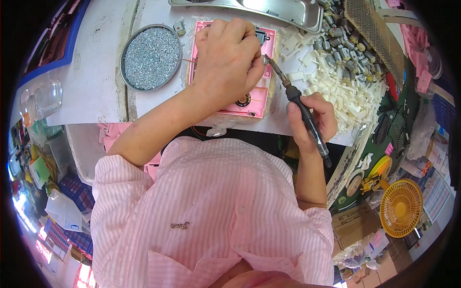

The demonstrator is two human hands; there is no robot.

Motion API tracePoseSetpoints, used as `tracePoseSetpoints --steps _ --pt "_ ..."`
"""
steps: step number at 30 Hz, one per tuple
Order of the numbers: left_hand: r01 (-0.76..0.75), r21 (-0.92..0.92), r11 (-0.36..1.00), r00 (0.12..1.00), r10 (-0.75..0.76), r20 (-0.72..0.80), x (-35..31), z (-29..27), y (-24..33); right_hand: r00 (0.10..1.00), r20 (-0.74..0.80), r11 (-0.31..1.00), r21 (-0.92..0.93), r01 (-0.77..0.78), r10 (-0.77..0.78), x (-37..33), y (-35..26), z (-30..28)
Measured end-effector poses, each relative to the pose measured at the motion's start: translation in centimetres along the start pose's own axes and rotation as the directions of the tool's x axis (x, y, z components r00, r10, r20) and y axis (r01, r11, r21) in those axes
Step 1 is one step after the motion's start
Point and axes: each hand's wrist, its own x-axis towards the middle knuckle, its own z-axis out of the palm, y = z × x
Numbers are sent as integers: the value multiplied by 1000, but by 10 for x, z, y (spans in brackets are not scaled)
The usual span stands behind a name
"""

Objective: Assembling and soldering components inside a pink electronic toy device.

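Observation:
A black-handled soldering iron (307,117) is gripped in my right hand (314,122), slanting up and left. Its tip meets a small silver metal part (264,60) beside the fingertips of my left hand (228,62). That hand is closed over a pink plastic casing (259,96), thumb and fingers drawn together; what they pinch is mostly hidden behind them. Inside the casing, a round black part (243,100) and thin wires show below the hand. A dark piece (261,37) sits near the casing's upper right corner. The casing lies on a pale pad.
Left of the casing stands a round metal dish (126,72) full of small screws. White plastic pieces (353,96) and small metal motors (338,48) are heaped at right. A metal tray (307,19) lies at the far edge. A yellow basket (401,208) is at lower right.

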Motion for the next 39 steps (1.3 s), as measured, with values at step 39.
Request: tracePoseSetpoints --steps 39 --pt "528 -699 483 838 -430 336 -14 -35 -19 966 74 914 311 -260 249 53 -46 32"
